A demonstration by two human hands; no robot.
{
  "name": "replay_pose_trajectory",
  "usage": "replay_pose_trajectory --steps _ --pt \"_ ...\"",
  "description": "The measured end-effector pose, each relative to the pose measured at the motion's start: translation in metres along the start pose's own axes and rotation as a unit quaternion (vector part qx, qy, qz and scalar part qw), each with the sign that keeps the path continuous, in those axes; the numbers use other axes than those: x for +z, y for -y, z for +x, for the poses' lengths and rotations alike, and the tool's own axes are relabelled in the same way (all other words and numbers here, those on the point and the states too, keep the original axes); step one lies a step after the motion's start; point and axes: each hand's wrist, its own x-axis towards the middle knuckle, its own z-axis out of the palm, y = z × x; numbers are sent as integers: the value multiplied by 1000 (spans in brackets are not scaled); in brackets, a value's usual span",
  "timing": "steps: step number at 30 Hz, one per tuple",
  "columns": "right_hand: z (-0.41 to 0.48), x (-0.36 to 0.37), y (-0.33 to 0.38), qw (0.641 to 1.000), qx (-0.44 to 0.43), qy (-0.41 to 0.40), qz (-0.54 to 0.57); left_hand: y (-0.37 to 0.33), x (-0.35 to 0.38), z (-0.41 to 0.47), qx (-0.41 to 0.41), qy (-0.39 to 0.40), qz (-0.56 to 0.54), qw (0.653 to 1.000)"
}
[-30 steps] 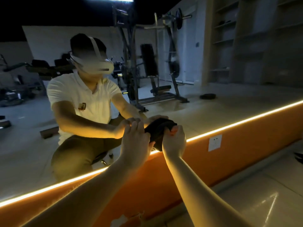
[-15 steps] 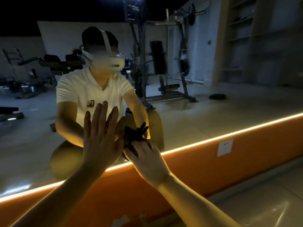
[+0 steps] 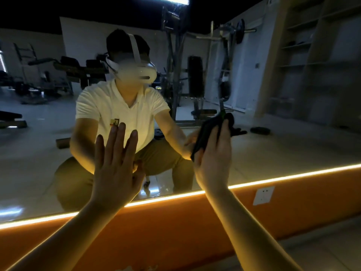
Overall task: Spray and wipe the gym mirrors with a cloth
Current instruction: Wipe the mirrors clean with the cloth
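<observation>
The cloth [image 3: 207, 132] slants up-right between the mirror [image 3: 273, 153] and your right hand [image 3: 214, 159], fingers straight; your left hand [image 3: 115, 169] is flat, fingers spread.

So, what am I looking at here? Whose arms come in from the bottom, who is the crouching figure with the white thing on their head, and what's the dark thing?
No machine here: a person wears a camera on the head, and this one picture is its view, forward and down. The two arms are that person's own. Ahead is a big gym mirror, so the crouching figure is their own reflection, and the white thing is the headset. The left hand is held flat, fingers straight, at the glass. The right hand presses a dark cloth against the mirror to wipe it. Below run a glowing light strip, an orange panel and a white wall socket.
</observation>
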Motion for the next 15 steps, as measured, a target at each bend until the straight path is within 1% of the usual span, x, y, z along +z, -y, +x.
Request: replay_pose_trajectory --steps 2,4,6,8,9,10,13,15 --pt "-9 11 38 997 -56 11 52 -1 -3 0 3 3 -3 1000" --pt "-24 22 71 983 -165 24 82 0 -5 0 10 13 1 1000" --pt "-37 29 87 960 -267 25 78 2 -7 -1 18 21 12 1000" --pt "-35 32 83 949 -311 16 58 5 -8 -3 25 23 15 999" --pt "-30 33 75 949 -311 10 50 5 -9 -3 27 21 12 999" --pt "-24 33 66 955 -292 2 50 5 -10 -2 27 19 10 999" --pt "4 23 24 986 -153 -29 52 0 -10 0 14 9 5 1000" --pt "23 13 -11 997 -56 -38 36 -5 -8 0 0 1 -2 1000"
